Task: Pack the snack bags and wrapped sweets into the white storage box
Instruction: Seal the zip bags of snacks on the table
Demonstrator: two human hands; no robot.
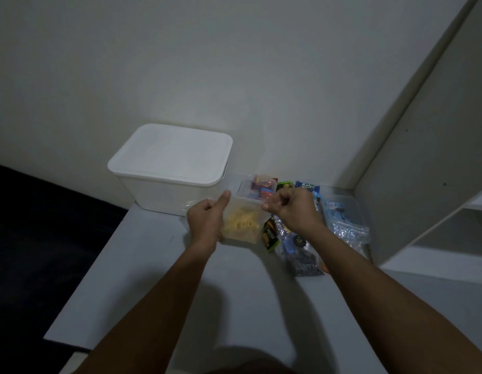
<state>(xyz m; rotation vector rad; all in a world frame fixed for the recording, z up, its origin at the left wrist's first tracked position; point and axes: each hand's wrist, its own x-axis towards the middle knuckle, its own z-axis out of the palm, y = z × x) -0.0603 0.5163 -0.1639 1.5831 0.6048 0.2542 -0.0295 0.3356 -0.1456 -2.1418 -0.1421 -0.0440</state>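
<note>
The white storage box point(169, 171) stands at the back of the white table with its lid on. In front of it and to the right, both hands hold a clear bag of yellow snacks point(241, 225) by its top edge. My left hand point(206, 220) grips the bag's left side with the thumb raised. On the right corner of that edge my right hand point(291, 209) pinches the plastic. Behind the bag sits a clear pack of colourful wrapped sweets point(258, 186). Other snack bags lie to the right.
A green snack packet point(271, 234), a dark bag point(302, 259), clear bluish bags point(345, 222) and a blue packet point(307, 186) crowd the table's right side. A white shelf unit point(423, 171) rises at right. The table's left edge point(94, 265) drops to dark floor.
</note>
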